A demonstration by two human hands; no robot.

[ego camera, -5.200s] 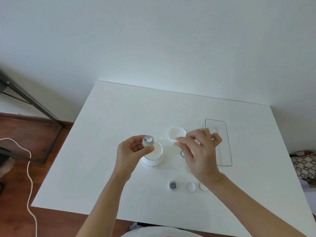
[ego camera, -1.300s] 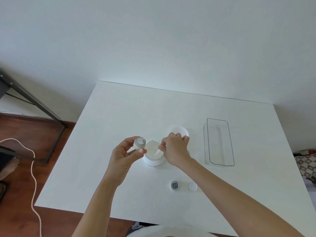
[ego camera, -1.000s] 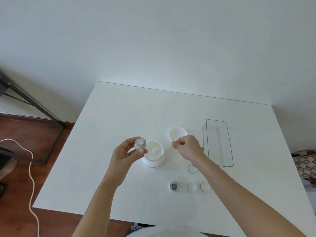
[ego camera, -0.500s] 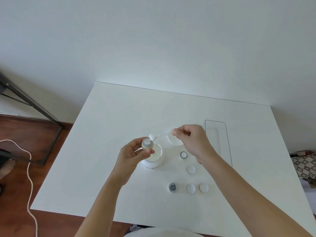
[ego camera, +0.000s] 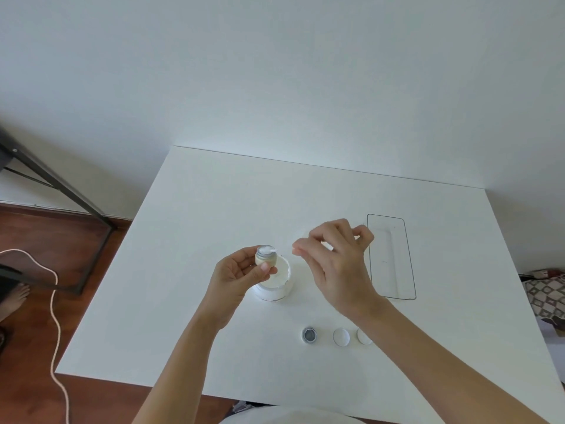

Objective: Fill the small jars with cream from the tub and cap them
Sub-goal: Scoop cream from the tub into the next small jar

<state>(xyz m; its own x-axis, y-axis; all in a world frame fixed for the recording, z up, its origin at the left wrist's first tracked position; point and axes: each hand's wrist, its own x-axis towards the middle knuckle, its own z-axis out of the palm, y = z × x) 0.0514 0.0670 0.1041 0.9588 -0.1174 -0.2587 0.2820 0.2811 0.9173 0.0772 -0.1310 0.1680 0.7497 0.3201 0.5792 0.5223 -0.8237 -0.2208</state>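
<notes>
Above the tub (ego camera: pixel 275 283), left hand (ego camera: pixel 237 276) grips a small jar (ego camera: pixel 265 256) upright, mouth up; right hand (ego camera: pixel 333 261) pinches a thin spatula (ego camera: pixel 282 250), its long axis running left to the creamy tip at the jar's mouth. Nearer on the worktop (ego camera: pixel 214 209): an open jar (ego camera: pixel 309 335) w/ two white caps (ego camera: pixel 341 336) beside it, clear tray (ego camera: pixel 409 270) to the right.

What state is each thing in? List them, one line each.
Jar in hand: uncapped, upright, over the tub, spatula tip at its mouth.
Tub: open, cream inside.
Spatula: pinched by the right hand.
Left hand: grips the jar.
Jar on table: uncapped, upright.
Two caps: loose on the table.
Clear tray: nothing visible inside.
</notes>
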